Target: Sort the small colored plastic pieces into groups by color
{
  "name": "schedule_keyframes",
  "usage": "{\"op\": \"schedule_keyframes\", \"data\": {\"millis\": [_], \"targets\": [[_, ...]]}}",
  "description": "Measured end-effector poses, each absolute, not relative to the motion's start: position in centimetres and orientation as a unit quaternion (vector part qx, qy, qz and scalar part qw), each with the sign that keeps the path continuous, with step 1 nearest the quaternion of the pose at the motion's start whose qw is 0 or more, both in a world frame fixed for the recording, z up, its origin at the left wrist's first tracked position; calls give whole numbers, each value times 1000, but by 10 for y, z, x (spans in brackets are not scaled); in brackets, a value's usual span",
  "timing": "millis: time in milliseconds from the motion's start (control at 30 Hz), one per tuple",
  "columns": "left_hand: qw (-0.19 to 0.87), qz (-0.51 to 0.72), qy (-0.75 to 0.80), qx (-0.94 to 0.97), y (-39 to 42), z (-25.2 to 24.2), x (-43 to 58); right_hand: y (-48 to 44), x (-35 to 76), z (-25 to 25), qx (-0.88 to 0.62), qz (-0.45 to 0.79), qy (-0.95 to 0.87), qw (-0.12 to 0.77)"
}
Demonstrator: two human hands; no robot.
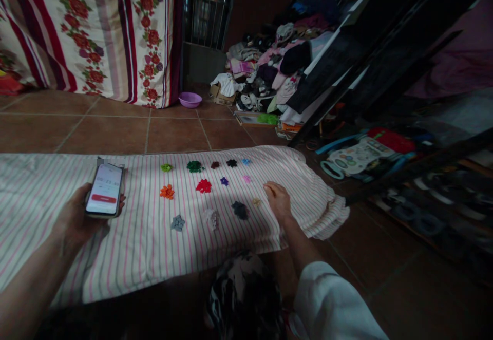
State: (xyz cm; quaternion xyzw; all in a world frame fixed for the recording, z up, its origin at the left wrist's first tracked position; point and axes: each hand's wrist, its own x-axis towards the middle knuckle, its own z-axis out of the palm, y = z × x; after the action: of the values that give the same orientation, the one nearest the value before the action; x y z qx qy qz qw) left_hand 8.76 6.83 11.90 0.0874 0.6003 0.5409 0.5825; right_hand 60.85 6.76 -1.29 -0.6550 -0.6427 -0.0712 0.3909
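My left hand [80,211] is closed round a smartphone [103,190], its lit screen showing a timer and a red button. Over the right part of the striped cloth [134,258] my right hand [278,200] has its fingers curled together; whatever they may hold is hidden. Just left of it lie a few beige pieces [256,202] and pink pieces [247,178]. Small piles sorted by colour spread across the cloth, among them red pieces [204,186], orange pieces [167,191], dark green pieces [194,166], white pieces [211,219], grey pieces [177,223] and dark grey pieces [240,210].
A purple basin [190,99] stands on the tiled floor [111,129] beyond the cloth, beside a floral curtain [115,37]. Heaped clothes [269,68] fill the far corner. To the right are a colourful baby item [362,152] and a shoe rack [427,216].
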Motion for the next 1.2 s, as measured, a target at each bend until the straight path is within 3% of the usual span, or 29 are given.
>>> {"op": "schedule_keyframes", "data": {"millis": [267,1200], "targets": [[587,545,592,93,70,110,81,66,619,-14,-692,-42,-591,413],[583,533,601,118,73,100,76,64,610,-14,-660,-73,-677,317]]}}
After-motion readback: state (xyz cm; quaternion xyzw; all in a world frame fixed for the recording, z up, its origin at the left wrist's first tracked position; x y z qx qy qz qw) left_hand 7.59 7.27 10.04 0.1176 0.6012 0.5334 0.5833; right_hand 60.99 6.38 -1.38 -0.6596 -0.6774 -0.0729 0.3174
